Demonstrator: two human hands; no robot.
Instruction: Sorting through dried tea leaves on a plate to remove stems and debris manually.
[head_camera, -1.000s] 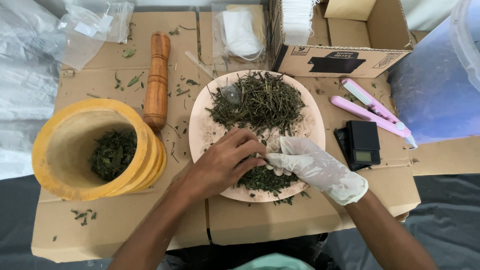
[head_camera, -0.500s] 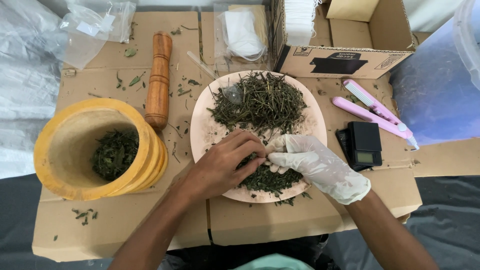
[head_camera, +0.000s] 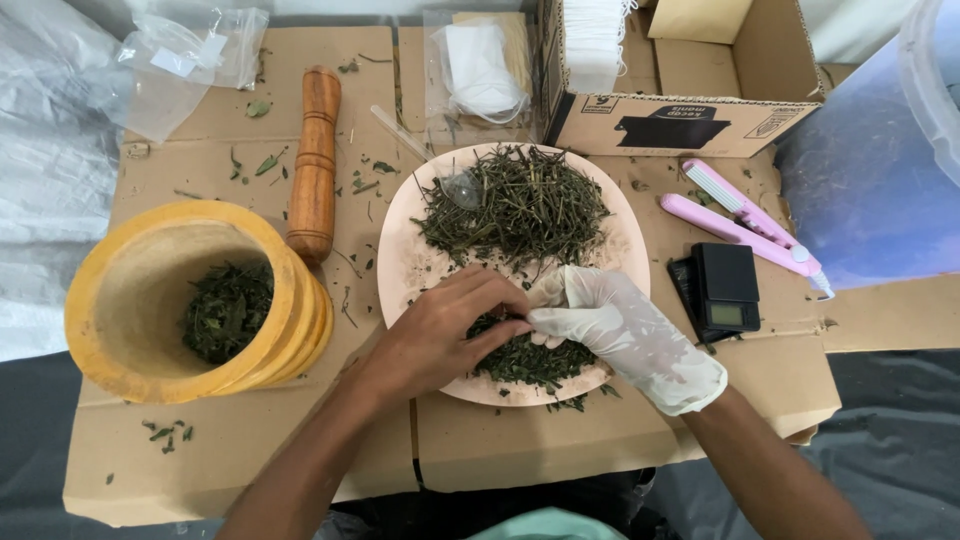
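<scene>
A pale pink round plate (head_camera: 420, 270) holds a heap of dried green stems (head_camera: 520, 205) at its far side and a darker pile of crushed leaves (head_camera: 530, 362) near its front rim. My bare left hand (head_camera: 440, 330) and my white-gloved right hand (head_camera: 610, 325) meet over the crushed leaves, fingertips pinched together on a small pale paper bag (head_camera: 548, 292). A small clear plastic spoon-like piece (head_camera: 462, 190) lies on the plate's far left.
A yellow wooden mortar (head_camera: 110, 300) with crushed leaves stands at left, its wooden pestle (head_camera: 315, 165) lying beside it. A black pocket scale (head_camera: 725, 288) and pink sealer tool (head_camera: 745, 215) sit right. An open cardboard box (head_camera: 680, 110), plastic bags (head_camera: 190, 60) and a blue tub (head_camera: 870, 180) lie behind.
Both hands stay over the crushed leaves with only slight finger movement. Nothing else has moved.
</scene>
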